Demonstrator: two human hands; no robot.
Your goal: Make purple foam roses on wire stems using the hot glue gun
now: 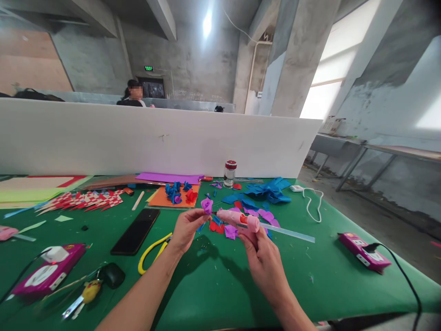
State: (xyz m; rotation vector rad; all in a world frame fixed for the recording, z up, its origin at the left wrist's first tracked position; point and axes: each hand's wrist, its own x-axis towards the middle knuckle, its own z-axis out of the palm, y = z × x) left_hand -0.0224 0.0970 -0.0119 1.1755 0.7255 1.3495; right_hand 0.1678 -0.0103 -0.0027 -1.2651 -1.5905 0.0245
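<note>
Pinched between the fingers of my left hand (189, 228) is a purple paper flower (207, 205). My right hand (263, 257) is closed around the handle of a pink hot glue gun (231, 216); its tip points left and sits right beside the flower's base. Out of the gun's back end sticks a clear glue stick (291, 232). Under and beyond the gun lie purple paper petals (231, 231), red petals (216, 227) and blue crepe paper pieces (272, 191). Yellow-handled scissors (148, 253) rest by my left forearm, which partly covers them.
Finished blue flowers (176, 191) sit on orange paper (158, 197). A phone (135, 231), a magenta power strip (51, 271), keys with a yellow charm (90, 292) and checkered paper strips (81, 201) lie left. A glass jar (229, 174) stands before the white partition (155, 138). Another power strip (364, 252) is right.
</note>
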